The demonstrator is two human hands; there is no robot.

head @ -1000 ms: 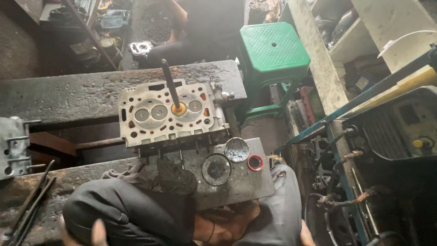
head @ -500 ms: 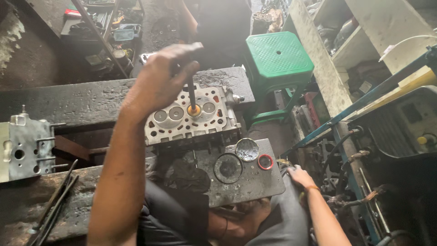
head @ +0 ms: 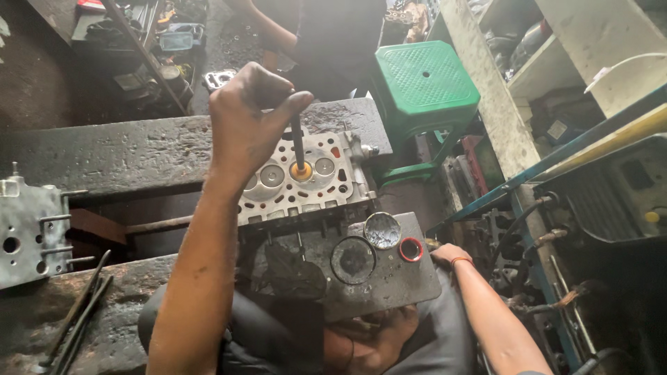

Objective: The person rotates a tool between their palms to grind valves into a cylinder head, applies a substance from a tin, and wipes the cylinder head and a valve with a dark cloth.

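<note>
My left hand (head: 250, 118) is closed around the top of a thin dark stick (head: 297, 142). The stick stands upright, its orange cup (head: 301, 171) sitting on a valve of the grey cylinder head (head: 326, 191). The head lies on a dark, greasy bench beam (head: 132, 149). My right hand (head: 448, 253) rests against the right edge of a grey metal plate (head: 389, 292) on my lap, fingers hidden. On the plate sit an open round tin of dark paste (head: 353, 260), a silvery lid (head: 382, 230) and a small red cap (head: 410, 249).
A green plastic stool (head: 424, 76) stands behind the bench, beside another person in dark clothes (head: 326, 35). A second grey engine part (head: 28, 229) sits at the left, with loose rods (head: 76, 312) below it. Cluttered shelves and machinery fill the right side.
One second ago the stick stood alone on the valve. My left hand came in from the lower left and gripped its top. My right hand has appeared beside the plate.
</note>
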